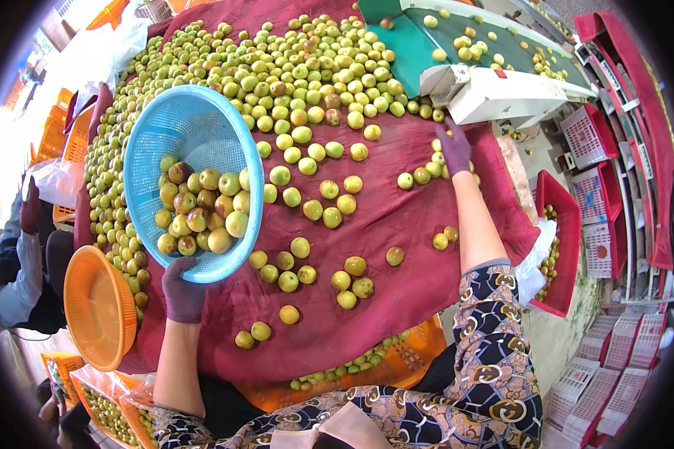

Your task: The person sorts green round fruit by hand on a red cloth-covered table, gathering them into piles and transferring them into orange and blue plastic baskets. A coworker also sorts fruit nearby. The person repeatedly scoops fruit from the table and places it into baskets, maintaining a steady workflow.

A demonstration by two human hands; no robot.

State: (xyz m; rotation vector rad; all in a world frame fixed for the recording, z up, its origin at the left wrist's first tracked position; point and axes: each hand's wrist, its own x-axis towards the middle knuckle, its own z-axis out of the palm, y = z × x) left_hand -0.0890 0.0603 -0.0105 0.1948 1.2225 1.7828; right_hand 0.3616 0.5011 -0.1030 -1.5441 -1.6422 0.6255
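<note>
My left hand, in a purple glove, grips the near rim of a round blue plastic basket. The basket tilts toward me, and many green-brown fruits, which look like jujubes, rest in its lower part. At the far right of the red cloth, my purple-gloved right hand reaches over a small cluster of the same fruit. Its fingers are spread near the fruit, and part of the cluster is hidden beneath it. Loose fruits lie scattered between my hands, with a large heap beyond.
A green conveyor belt with a white housing borders the cloth at the upper right. An orange bowl sits at the left edge. Beyond it is another person's gloved hand. A red crate stands at right, an orange crate below the cloth.
</note>
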